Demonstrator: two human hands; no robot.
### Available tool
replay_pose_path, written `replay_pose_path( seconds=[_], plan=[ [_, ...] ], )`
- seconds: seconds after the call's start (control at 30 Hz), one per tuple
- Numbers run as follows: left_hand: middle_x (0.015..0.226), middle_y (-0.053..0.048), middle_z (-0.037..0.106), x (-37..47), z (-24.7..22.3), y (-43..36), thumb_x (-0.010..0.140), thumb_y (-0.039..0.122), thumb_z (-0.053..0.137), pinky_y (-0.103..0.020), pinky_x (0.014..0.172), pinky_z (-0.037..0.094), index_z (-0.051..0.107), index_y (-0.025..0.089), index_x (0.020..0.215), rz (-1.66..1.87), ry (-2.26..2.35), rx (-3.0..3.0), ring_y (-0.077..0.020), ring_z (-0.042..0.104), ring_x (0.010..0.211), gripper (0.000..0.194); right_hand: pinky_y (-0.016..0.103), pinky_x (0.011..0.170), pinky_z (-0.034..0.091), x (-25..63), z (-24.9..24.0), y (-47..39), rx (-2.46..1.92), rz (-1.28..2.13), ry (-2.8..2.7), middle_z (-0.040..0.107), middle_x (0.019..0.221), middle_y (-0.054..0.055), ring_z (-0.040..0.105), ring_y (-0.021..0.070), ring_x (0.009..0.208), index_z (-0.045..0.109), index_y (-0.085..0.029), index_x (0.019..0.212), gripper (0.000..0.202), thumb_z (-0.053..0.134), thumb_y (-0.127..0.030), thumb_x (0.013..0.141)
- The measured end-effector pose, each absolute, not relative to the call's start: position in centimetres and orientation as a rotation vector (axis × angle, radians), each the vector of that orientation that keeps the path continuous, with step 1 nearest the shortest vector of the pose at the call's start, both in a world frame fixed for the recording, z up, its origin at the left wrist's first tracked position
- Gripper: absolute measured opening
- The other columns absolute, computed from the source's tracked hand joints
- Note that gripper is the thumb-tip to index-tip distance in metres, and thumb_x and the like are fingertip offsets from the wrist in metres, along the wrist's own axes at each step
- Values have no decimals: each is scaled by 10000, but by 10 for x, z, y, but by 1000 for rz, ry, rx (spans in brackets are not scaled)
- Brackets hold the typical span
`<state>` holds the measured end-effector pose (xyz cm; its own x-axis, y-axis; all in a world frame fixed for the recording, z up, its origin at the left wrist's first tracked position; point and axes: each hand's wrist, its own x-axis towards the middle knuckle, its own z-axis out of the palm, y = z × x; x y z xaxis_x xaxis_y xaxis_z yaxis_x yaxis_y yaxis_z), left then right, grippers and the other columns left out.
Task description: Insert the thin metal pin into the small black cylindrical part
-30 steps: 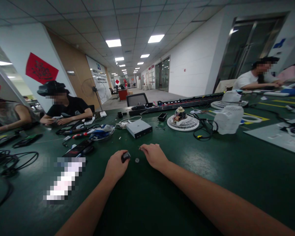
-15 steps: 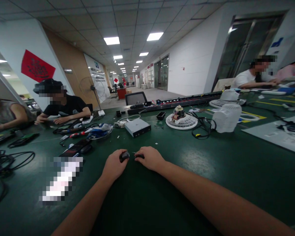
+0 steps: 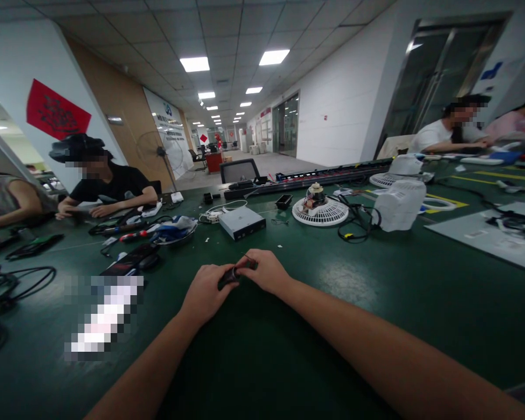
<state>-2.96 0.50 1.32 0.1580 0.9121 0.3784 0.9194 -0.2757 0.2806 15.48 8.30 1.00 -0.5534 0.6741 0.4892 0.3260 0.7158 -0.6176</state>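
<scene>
My left hand [image 3: 205,293] is closed around a small dark cylindrical part [image 3: 227,279] above the green table. From the other side my right hand [image 3: 268,271] pinches a small dark piece [image 3: 251,264], and a thin rod or wire stands out from it. The right fingertips are up against the end of the cylindrical part. Fingers hide much of both pieces, so I cannot tell whether they are joined. Beyond the hands lies a grey optical drive [image 3: 242,221].
Farther back sit a white fan grille with a motor [image 3: 320,214], a small black tray [image 3: 284,202] and a white plastic housing [image 3: 398,205]. Tools and a blue cloth [image 3: 175,228] lie to the left, near black cables [image 3: 13,286]. Other people work at the table.
My hands have come together: the gap between the two dark pieces has closed, and my right fingers now touch the cylindrical part. The view has shifted slightly.
</scene>
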Motion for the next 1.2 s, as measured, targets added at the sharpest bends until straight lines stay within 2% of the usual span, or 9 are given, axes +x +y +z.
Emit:
replay_pose_path(
  seconds=[0.37,0.53,0.6,0.73,0.83,0.97,1.07,1.13,1.2],
  plan=[
    [1039,-48,705,-33,19,1,808,162,642,-383,882,447,636,228,1105,-719,-1573,-2577,-224,617,968,304,232,578,369,159,12,82,-937,658,-2309,674,776,-10,564,118,668,694,-198,806,203,748,-379,730],
    [1037,-54,702,-34,15,4,808,228,676,-397,873,460,631,224,1133,-793,-1655,-2480,-238,619,969,328,248,603,417,157,10,81,-976,679,-2271,693,850,7,604,141,704,675,-212,947,324,698,-476,761],
    [1030,-51,703,-33,13,7,809,269,676,-400,863,469,634,231,1128,-847,-1767,-2393,-245,624,964,324,262,657,452,154,9,80,-947,675,-2242,692,883,20,619,151,738,638,-198,1055,319,652,-412,819],
    [1046,-46,701,-33,9,12,801,290,670,-396,874,479,631,229,1102,-990,-1946,-2214,-240,637,963,310,323,922,444,155,10,83,-939,425,-2172,654,1071,99,584,189,1019,576,-126,1179,329,471,-86,871],
    [1015,-38,702,-37,9,14,792,286,668,-369,859,495,628,221,1061,-1067,-2027,-2162,-219,653,930,280,345,1021,384,161,13,88,-914,258,-2219,594,1206,137,508,201,1158,583,-105,1195,369,387,-29,891],
    [967,-22,700,-40,9,13,769,290,682,-334,796,514,621,231,1017,-1089,-2119,-2112,-206,664,882,262,335,883,456,167,22,89,-946,215,-2437,661,1104,79,603,199,1012,531,-221,1289,338,353,-246,1004],
    [945,-12,699,-39,9,13,754,274,697,-323,775,512,616,242,996,-1073,-2176,-2052,-202,665,861,258,322,763,469,167,27,84,-1163,128,-2509,689,1022,72,646,212,880,526,-239,1263,361,309,-383,1012],
    [941,-11,699,-38,8,14,744,260,705,-318,776,509,618,243,981,-1059,-2197,-2034,-201,666,856,253,310,746,460,166,28,82,-1192,98,-2557,683,1038,84,642,212,882,528,-214,1238,362,318,-393,1003],
    [946,-13,703,-38,7,14,742,255,706,-319,780,508,620,243,978,-1046,-2222,-2024,-203,670,863,252,301,751,450,166,27,82,-1101,78,-2630,672,1054,81,626,209,918,542,-208,1214,312,353,-311,989]
  ],
)
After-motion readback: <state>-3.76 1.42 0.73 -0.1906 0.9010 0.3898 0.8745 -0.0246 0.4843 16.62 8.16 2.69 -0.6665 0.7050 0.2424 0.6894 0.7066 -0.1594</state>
